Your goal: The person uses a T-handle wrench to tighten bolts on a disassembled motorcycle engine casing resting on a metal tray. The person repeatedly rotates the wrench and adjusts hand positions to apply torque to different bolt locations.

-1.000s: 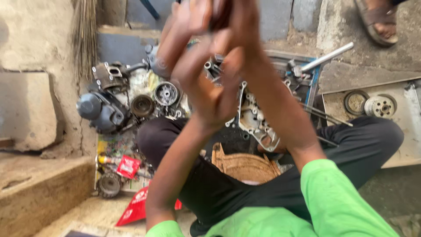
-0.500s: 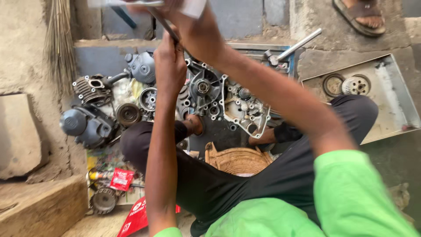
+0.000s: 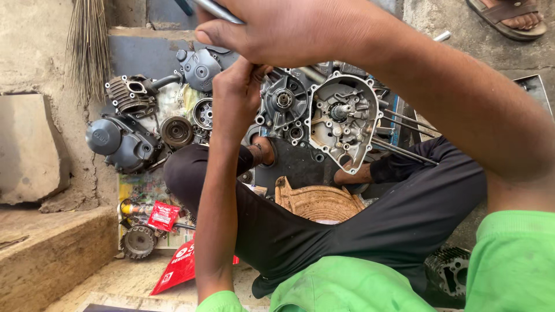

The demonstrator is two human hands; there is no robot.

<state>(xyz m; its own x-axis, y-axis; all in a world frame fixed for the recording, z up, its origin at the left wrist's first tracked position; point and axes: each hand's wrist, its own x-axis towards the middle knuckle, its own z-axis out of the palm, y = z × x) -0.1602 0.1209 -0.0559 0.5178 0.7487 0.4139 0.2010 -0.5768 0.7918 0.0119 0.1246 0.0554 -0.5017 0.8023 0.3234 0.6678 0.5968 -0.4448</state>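
Steel glints where the right hand [image 3: 289, 29] grips a slim metal tool [image 3: 217, 10]; the left hand [image 3: 237, 86] pinches near its hidden tip, above the engine casing [image 3: 341, 121]. Steadying both wrists seems wise.

The person wears a bright green short-sleeved shirt [image 3: 347, 286] and black trousers [image 3: 404, 214].

Both arms raised close before camera. Right hand [image 3: 289, 29] uppermost, fingers curled shut, forearm slanting down-right. Left hand [image 3: 237, 92] just beneath, fingers bunched, forearm near vertical.
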